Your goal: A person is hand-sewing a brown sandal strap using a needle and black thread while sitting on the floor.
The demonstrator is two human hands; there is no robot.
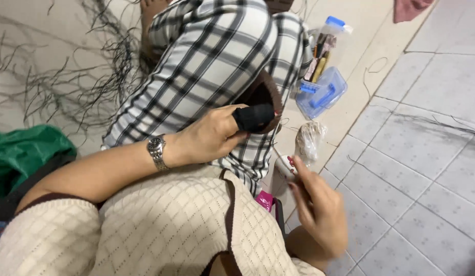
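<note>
My left hand [209, 137] wears a metal wristwatch [156, 152] and has a black cover [254, 117] on the thumb. It pinches a brown piece [263, 89] that rests on my knee in black-and-white checked trousers [217, 56]. My right hand [319, 204] is lower right, blurred, with fingers closed on a small white tool with a red tip [285, 164]. A thin thread seems to run from that tool up to the left hand.
A clear plastic box with a blue lid [322, 92] holds small tools on the floor beyond the knee. A crumpled clear bag [309, 140] lies near it. Loose dark threads [69, 76] spread at upper left. A green bag [23, 153] sits at left. A grey tiled floor [426, 153] lies at right.
</note>
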